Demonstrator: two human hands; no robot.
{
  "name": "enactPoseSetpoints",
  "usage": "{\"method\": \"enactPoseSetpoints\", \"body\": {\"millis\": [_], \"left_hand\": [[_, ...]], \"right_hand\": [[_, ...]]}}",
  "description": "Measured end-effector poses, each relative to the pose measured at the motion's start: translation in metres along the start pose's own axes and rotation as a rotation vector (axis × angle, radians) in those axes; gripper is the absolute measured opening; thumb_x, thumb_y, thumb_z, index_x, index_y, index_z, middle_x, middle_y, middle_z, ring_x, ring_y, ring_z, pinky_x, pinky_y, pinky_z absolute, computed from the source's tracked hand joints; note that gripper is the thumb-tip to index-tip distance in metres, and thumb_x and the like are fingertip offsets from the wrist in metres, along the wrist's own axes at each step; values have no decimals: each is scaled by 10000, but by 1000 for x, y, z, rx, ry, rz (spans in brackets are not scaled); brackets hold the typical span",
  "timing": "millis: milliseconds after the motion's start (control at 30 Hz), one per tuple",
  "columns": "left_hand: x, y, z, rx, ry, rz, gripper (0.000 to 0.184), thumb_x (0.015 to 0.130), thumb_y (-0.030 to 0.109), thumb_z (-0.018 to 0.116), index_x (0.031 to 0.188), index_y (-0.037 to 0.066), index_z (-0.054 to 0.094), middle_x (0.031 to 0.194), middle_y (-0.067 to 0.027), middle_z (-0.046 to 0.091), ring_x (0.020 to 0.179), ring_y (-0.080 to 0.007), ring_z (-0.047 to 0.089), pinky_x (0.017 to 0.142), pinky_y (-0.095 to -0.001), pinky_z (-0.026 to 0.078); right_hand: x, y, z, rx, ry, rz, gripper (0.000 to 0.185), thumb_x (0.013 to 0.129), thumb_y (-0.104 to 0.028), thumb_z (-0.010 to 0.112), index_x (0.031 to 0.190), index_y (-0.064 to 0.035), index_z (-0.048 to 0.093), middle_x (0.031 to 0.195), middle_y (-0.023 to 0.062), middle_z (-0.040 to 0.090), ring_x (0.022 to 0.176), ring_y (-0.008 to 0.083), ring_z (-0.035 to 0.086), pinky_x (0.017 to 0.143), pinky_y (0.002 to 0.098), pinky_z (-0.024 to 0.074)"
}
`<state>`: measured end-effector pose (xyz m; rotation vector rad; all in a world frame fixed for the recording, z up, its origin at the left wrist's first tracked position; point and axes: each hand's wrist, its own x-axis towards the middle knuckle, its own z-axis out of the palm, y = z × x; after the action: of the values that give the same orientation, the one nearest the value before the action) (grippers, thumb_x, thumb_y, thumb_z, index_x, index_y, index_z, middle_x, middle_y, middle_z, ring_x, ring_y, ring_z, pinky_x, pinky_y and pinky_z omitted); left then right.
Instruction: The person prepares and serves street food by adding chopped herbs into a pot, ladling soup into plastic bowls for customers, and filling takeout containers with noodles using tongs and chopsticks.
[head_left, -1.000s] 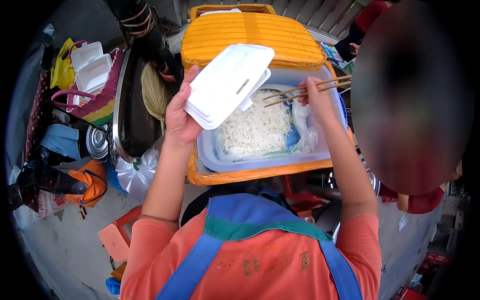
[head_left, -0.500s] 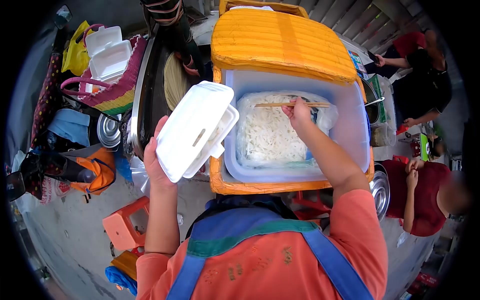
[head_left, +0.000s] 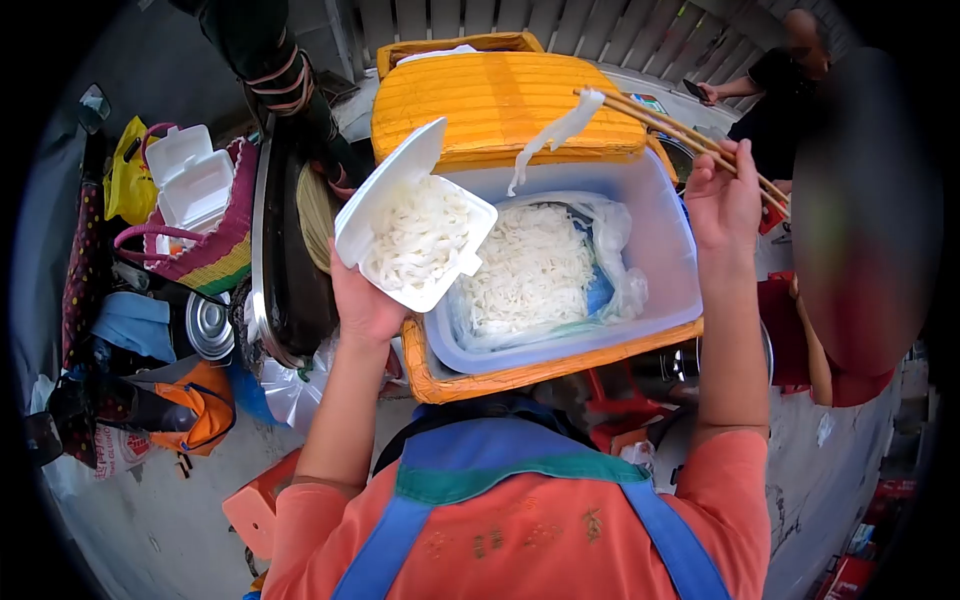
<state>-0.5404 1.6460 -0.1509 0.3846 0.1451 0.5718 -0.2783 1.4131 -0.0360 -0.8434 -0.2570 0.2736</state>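
Observation:
My left hand (head_left: 368,308) holds an open white foam takeaway box (head_left: 484,217) from below, over the left side of the tub. White flat rice noodles (head_left: 420,235) lie in it, and its lid (head_left: 412,160) stands raised. My right hand (head_left: 727,200) grips wooden chopsticks (head_left: 672,125) in the air to the right of the tub. A pale noodle strip (head_left: 563,130) dangles from their tips. Below, a translucent plastic tub (head_left: 668,255) contains a clear plastic bag (head_left: 617,230) with more noodles (head_left: 530,275) in it.
An orange padded cover (head_left: 500,100) lies behind the tub, which sits in an orange case (head_left: 560,365). A woven bag (head_left: 235,215) with another foam box (head_left: 193,185) stands left. A person (head_left: 775,95) holds a phone at upper right. An orange stool (head_left: 258,510) is at lower left.
My right hand has risen out of the tub toward the right, with a noodle strip on the chopsticks. The takeaway box's lid has opened wider, and the noodles inside now show.

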Motion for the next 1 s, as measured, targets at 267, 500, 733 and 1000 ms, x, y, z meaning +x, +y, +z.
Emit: {"method": "enactPoseSetpoints", "body": {"millis": [267, 500, 733, 1000], "left_hand": [[28, -106, 46, -111, -135, -323, 739, 886, 628, 173, 1368, 86, 313, 1387, -115, 362, 1268, -305, 357, 1054, -431, 284], [30, -221, 94, -141, -134, -756, 701, 867, 581, 331, 1361, 84, 326, 1382, -154, 359, 1264, -343, 355, 1054, -459, 276], [73, -346, 155, 215, -306, -844, 551, 753, 78, 550, 1277, 70, 379, 1280, -153, 434, 1201, -307, 427, 1021, -431, 350], [91, -516, 228, 261, -434, -898, 556, 717, 35, 546, 1254, 44, 402, 1233, -141, 467, 1165, -290, 452, 1010, -410, 364]], "right_hand": [[-49, -80, 8, -360, -283, -340, 293, 960, -257, 404, 853, -21, 543, 695, 88, 568, 556, 173, 609, 500, 234, 511], [-118, -191, -104, -846, -232, -389, 321, 974, -207, 351, 835, 32, 514, 765, 115, 532, 511, 128, 585, 435, 196, 483], [-201, -258, -246, -552, 259, -683, 329, 991, -278, 267, 873, -30, 447, 733, 92, 433, 430, 110, 494, 371, 160, 427], [-255, -287, -342, -272, 393, -703, 327, 986, -298, 278, 836, -44, 419, 687, 91, 419, 388, 124, 444, 320, 192, 406]]}}
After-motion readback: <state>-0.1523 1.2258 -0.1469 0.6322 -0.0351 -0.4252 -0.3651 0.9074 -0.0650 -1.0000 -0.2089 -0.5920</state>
